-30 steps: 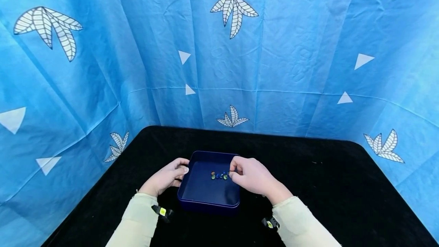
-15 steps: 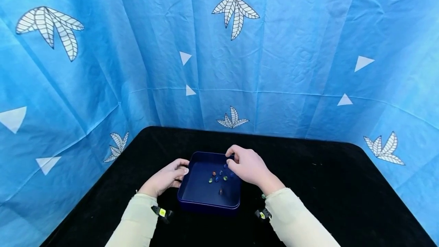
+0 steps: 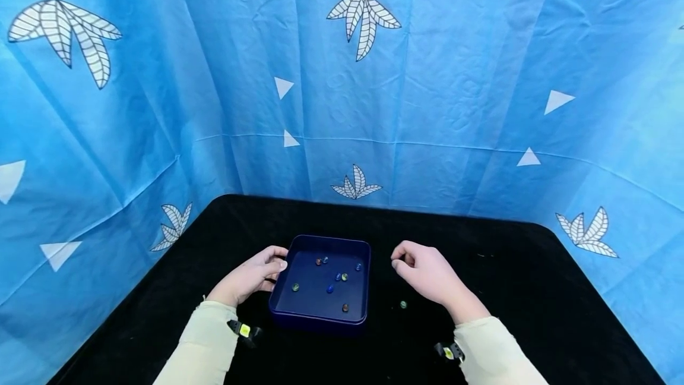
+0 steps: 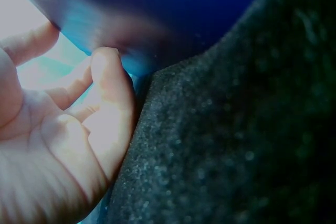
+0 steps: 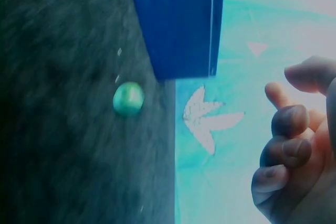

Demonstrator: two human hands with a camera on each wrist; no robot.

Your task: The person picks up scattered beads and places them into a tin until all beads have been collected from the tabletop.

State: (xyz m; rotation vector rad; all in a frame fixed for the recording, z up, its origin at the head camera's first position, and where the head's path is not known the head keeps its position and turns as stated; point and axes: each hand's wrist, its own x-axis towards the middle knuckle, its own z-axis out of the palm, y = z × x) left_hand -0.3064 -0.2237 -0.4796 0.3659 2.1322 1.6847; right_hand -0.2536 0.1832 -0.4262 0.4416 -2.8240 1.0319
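Observation:
My left hand (image 3: pixel 250 275) grips the left wall of a dark blue square box (image 3: pixel 278 308), thumb at the rim. In the left wrist view its fingers (image 4: pixel 111 77) press against the blue side. Several glass marbles lie scattered on the box floor: a green one (image 3: pixel 295 287) at the left, a blue one (image 3: pixel 330 289) near the middle and a brown one (image 3: pixel 345 308) toward the front. My right hand (image 3: pixel 427 269) hovers right of the box, fingers loosely curled, holding nothing. Below it a green marble (image 5: pixel 128 98) sits on the black cloth outside the box.
Black cloth (image 3: pixel 523 302) covers the table, its rounded far corners showing. A blue curtain (image 3: pixel 449 76) with white leaf prints hangs behind and along the sides. Dark straps with small devices (image 3: pixel 243 331) are worn on both wrists.
My right hand has moved off the box to the right, uncovering the green marble on the cloth. The marbles, clustered earlier, have rolled apart. My left hand keeps its hold.

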